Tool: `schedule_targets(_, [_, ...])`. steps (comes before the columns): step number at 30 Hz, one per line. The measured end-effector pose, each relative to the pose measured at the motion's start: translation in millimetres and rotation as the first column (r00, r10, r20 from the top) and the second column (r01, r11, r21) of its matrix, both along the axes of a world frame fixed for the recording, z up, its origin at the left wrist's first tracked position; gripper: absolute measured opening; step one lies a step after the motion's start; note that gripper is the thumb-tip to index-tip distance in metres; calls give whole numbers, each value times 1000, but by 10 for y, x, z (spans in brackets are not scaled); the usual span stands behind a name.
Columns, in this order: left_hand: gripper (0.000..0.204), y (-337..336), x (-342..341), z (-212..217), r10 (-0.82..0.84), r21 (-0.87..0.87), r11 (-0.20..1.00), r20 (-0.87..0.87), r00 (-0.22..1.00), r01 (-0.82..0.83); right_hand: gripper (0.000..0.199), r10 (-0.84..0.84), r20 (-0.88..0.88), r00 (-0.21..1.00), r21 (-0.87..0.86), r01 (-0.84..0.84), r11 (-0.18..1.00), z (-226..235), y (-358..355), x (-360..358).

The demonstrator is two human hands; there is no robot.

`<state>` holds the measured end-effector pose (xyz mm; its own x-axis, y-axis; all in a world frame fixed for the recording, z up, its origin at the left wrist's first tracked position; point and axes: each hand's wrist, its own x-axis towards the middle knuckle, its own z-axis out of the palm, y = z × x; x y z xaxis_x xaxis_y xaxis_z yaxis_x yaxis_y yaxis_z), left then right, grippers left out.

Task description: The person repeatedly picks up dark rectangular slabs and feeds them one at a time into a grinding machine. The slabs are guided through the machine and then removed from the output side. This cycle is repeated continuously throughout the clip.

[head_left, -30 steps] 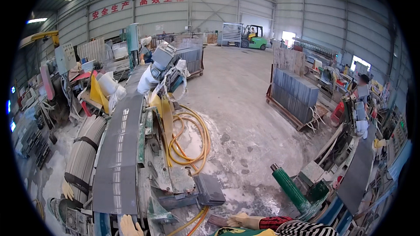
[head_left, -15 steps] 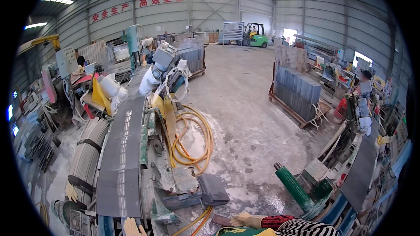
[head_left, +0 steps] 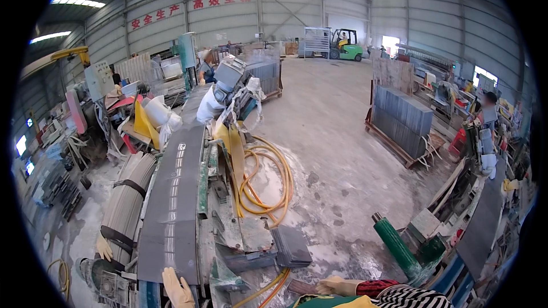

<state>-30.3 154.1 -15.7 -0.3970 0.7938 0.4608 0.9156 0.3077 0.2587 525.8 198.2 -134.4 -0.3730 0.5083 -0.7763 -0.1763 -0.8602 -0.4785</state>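
Gloved hands at the long slab.
My left hand (head_left: pixel 178 290) rests flat, fingers spread, on the slab (head_left: pixel 171 205) at 6 o'clock; my right hand (head_left: pixel 337 286) lies loosely open, empty, at 5. The hose (head_left: pixel 268 185) at 12 can trip me.

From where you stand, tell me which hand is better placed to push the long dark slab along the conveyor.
Left. The gloved left hand is right at the near end of the dark slab. The gloved right hand lies well off to the side, beyond the yellow hose.
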Motion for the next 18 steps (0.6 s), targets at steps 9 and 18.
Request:
schedule_targets(9, [45,105,26,-92,-62,26,998,4,998,62,27,-99,288,952,-88,129,988,13,-66,60])
schedule_targets(18, [44,22,54,-21,-73,63,995,22,997,71,23,25,251,968,-53,-12,999,26,62,-221])
